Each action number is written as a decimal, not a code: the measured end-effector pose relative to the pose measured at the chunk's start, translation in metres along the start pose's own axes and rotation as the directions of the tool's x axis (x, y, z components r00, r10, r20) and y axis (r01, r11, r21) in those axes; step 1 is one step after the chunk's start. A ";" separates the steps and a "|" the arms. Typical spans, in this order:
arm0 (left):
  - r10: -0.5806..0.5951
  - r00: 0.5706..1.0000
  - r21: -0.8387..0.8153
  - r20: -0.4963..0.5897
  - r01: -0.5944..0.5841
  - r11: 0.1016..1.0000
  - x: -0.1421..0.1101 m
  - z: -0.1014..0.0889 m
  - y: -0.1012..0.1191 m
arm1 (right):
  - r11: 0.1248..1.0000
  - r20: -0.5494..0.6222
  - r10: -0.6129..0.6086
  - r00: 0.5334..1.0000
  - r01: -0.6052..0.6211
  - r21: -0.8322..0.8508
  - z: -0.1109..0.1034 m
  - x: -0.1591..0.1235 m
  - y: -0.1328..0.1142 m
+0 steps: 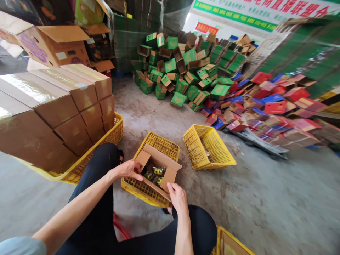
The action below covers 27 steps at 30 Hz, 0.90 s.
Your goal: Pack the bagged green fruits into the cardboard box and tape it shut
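Note:
A small open cardboard box (162, 158) rests on an overturned yellow plastic crate (143, 195) between my knees. Its flaps stand up and outward. Inside lie several clear packets (158, 171) with yellow-green and dark contents, too small to make out. My left hand (130, 169) grips the box at its near left corner, the thumb along the near flap and the fingers by the left flap. At the near right corner, my right hand (177, 196) pinches the cardboard between thumb and curled fingers.
Taped cartons (63, 102) are stacked in a yellow crate (117, 129) on my left. Another yellow crate (195, 150) sits at the right on the concrete floor. Heaps of green boxes (179, 99) and red and blue boxes (275, 107) lie beyond. A crate corner (233, 241) shows beside my right knee.

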<state>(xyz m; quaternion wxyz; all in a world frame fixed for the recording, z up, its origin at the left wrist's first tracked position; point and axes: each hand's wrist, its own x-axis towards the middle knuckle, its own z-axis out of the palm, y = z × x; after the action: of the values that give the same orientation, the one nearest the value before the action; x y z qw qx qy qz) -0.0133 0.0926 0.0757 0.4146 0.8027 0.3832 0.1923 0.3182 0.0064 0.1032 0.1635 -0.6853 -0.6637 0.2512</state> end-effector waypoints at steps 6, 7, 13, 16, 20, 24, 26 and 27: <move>0.005 1.000 -0.048 0.019 -0.004 0.999 -0.004 -0.004 -0.006 | 0.984 0.084 0.121 0.989 -0.130 0.121 -0.012 -0.008 0.001; 0.002 1.000 -0.044 0.024 -0.001 0.999 -0.005 -0.005 -0.007 | 0.982 0.094 0.113 0.989 -0.125 0.141 -0.013 -0.010 0.002; -0.022 0.998 -0.007 0.055 0.022 1.000 -0.013 -0.011 -0.010 | 0.959 0.142 0.010 0.990 -0.049 0.278 -0.012 -0.021 0.016; -0.049 0.996 0.030 0.072 0.047 0.998 -0.014 -0.013 -0.012 | 0.962 0.204 0.018 0.979 -0.073 0.264 -0.012 -0.025 0.022; -0.046 0.996 0.061 0.077 0.041 0.997 -0.013 -0.015 -0.012 | 0.967 0.244 0.023 0.969 -0.084 0.241 -0.013 -0.026 0.023; -0.039 0.998 0.074 0.040 0.036 0.997 -0.011 -0.015 -0.011 | 0.969 0.222 0.039 0.974 -0.091 0.229 -0.012 -0.024 0.021; -0.053 0.999 0.076 0.005 0.052 0.996 -0.011 -0.014 -0.010 | 0.968 0.196 0.036 0.980 -0.082 0.235 -0.011 -0.023 0.021; -0.063 0.998 0.071 -0.013 0.064 0.995 -0.010 -0.014 -0.009 | 0.968 0.180 0.033 0.983 -0.076 0.238 -0.010 -0.022 0.021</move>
<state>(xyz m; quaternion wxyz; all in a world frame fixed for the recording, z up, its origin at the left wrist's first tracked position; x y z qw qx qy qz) -0.0326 0.0948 0.0766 0.3894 0.8034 0.4174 0.1695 0.3413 -0.0158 0.1027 0.1808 -0.6533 -0.6203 0.3946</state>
